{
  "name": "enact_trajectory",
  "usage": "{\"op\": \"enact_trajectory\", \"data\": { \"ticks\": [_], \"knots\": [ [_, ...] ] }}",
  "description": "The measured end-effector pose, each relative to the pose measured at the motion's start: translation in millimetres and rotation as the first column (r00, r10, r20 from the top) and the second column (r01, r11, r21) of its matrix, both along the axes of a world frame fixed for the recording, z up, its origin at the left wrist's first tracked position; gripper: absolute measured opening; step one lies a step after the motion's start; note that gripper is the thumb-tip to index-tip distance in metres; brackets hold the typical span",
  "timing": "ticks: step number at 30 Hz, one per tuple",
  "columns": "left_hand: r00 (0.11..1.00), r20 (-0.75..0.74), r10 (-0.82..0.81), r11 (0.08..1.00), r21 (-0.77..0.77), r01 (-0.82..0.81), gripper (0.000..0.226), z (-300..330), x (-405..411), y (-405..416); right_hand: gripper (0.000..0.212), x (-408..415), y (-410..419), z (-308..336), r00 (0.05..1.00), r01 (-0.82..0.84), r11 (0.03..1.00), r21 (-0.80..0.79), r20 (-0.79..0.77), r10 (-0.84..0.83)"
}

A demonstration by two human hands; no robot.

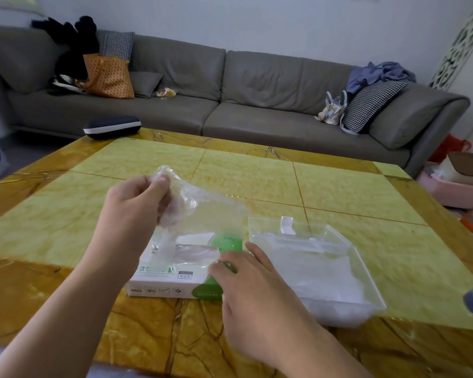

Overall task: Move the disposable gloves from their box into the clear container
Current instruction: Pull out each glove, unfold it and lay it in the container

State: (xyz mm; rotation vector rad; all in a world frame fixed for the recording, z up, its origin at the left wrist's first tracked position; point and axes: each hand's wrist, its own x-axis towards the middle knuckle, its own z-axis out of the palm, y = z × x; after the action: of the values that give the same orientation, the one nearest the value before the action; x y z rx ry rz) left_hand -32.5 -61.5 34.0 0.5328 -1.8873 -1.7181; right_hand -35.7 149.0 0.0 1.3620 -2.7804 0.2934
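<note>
The step in hand looks like the drawing-out: a thin clear glove (191, 211) is lifted above the box (164, 279), one end bunched in the left hand (137, 203), whose fingers curl round the film and pinch it, while its loose lower end hangs down to the box's top opening. The right hand (246, 279) lies over the box's near right corner, fingers fairly straight and pressing on it, seemingly steadying the box; whether its fingertips also catch the film is hard to tell. The clear container (366, 271) stands just beside the box on the right on the yellow surface (257, 178), and pale film that may be gloves already lies in it. The next move probably calls for pulling the glove free of the opening, carrying it rightward over the container's rim, and letting it go inside without dragging another glove out.
</note>
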Motion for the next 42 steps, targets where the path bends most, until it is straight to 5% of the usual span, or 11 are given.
{"op": "enact_trajectory", "data": {
  "ticks": [4,7,12,16,19,26,30,34,36,39,42],
  "knots": [
    [0.992,-0.035,-0.122,0.982,0.138,0.126,0.042,3,1,10,0.029,-3,7,12,0.973,0.195,0.912,-0.360,0.188,-0.133],
    [0.979,-0.028,-0.203,0.971,0.123,0.205,0.046,7,4,19,0.026,-16,19,19,0.917,0.396,0.637,-0.662,0.319,-0.239],
    [0.913,0.042,-0.406,0.911,0.097,0.401,0.052,11,11,41,0.072,-34,36,33,0.893,0.445,0.563,-0.697,0.396,-0.216],
    [0.829,0.114,-0.548,0.837,0.070,0.543,0.063,12,13,52,0.009,-43,48,41,0.817,0.563,0.370,-0.739,0.563,-0.119],
    [0.793,0.142,-0.592,0.804,0.038,0.593,0.056,11,13,52,0.011,-47,55,39,0.742,0.667,0.211,-0.715,0.664,-0.097],
    [0.832,0.152,-0.534,0.840,-0.013,0.542,0.019,13,12,35,0.014,-65,77,36,0.769,0.633,0.285,-0.719,0.625,-0.131],
    [0.922,0.051,-0.385,0.916,0.148,0.374,0.036,7,6,20,0.016,-73,89,33,0.782,0.617,0.310,-0.723,0.606,-0.143],
    [0.815,0.231,-0.531,0.847,0.164,0.505,0.064,6,5,35,0.016,-74,92,31,0.770,0.625,0.369,-0.688,0.622,-0.145],
    [0.792,0.303,-0.529,0.843,0.082,0.532,0.050,4,4,47,0.015,-74,94,31,0.761,0.636,0.388,-0.667,0.625,-0.174],
    [0.874,0.271,-0.404,0.905,-0.017,0.424,0.015,1,0,58,0.014,-75,96,30,0.744,0.659,0.414,-0.628,0.625,-0.234],
    [0.922,0.214,-0.323,0.942,-0.017,0.335,0.009,-1,-1,64,0.024,-74,98,34,0.640,0.751,0.351,-0.559,0.746,-0.184]
  ]
}}
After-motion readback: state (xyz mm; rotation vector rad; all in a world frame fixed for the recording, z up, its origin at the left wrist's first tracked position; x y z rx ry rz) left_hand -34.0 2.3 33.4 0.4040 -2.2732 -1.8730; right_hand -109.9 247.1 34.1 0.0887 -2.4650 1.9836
